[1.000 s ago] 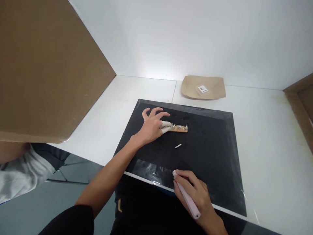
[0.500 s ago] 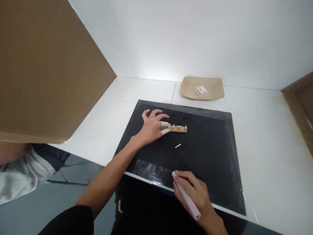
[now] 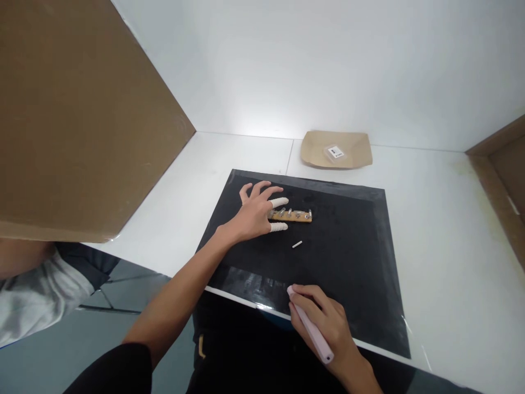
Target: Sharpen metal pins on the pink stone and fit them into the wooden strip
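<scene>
My left hand (image 3: pixel 256 213) reaches over the black mat, with white covers on its thumb and index finger. Those two fingers are spread apart on either side of a small wooden strip (image 3: pixel 301 217) that carries several shiny metal pieces. The strip's left end is partly hidden behind the hand. Below the strip lies a short white stick (image 3: pixel 297 244). My right hand (image 3: pixel 328 323) is closed around a pale pink pen-like tool (image 3: pixel 314 331) at the mat's front edge. The tool's upper end points toward the mat.
The black mat (image 3: pixel 344 273) lies on a white table (image 3: pixel 447 246). At the back stands a cardboard tray (image 3: pixel 361 150) holding a small clear case (image 3: pixel 335 152) with a label. A large brown panel (image 3: pixel 82 120) rises at left; another person's sleeve (image 3: pixel 45 290) shows below it.
My left thumb and index finger have parted from the wooden strip, which stays on the mat. My right hand keeps hold of the pink tool. The view has shifted slightly.
</scene>
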### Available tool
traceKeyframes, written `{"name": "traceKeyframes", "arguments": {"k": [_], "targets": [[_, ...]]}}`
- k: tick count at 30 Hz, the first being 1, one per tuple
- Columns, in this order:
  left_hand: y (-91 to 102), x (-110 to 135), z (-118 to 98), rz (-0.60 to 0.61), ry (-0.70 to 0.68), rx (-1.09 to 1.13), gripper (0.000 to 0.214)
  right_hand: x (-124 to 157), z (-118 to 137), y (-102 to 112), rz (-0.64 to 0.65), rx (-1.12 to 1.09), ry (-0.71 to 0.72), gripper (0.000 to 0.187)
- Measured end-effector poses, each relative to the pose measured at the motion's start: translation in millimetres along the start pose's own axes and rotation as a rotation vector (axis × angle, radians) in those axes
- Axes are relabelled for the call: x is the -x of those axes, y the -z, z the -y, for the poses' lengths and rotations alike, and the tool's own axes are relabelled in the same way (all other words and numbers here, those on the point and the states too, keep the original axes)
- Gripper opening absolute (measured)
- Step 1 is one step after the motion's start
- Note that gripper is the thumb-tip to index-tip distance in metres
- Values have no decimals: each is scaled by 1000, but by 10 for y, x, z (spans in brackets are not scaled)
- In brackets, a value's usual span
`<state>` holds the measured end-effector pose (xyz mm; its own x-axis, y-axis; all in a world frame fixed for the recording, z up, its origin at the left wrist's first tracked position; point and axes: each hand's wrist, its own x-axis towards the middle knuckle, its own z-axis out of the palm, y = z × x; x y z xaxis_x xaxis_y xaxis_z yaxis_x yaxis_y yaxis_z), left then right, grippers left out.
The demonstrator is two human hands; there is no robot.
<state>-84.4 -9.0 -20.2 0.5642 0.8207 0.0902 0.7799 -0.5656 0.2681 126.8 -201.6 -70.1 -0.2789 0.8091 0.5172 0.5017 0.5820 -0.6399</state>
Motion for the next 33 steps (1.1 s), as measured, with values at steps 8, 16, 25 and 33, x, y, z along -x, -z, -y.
{"name": "traceKeyframes", "arguments": {"k": [8, 16, 25, 33], "targets": [[34, -222, -40, 73, -49, 0, 25, 28, -22, -30, -16, 5, -6, 23], [16, -318, -48, 114, -61, 16, 9, 27, -18, -17, -17, -3, -3, 21], [-22, -308, -73, 65, -28, 47, 8, 47, -27, -26, -8, -15, -10, 24], [-22, -315, -70, 74, -41, 51, 4, 25, -14, -7, -14, -7, 1, 22]]}}
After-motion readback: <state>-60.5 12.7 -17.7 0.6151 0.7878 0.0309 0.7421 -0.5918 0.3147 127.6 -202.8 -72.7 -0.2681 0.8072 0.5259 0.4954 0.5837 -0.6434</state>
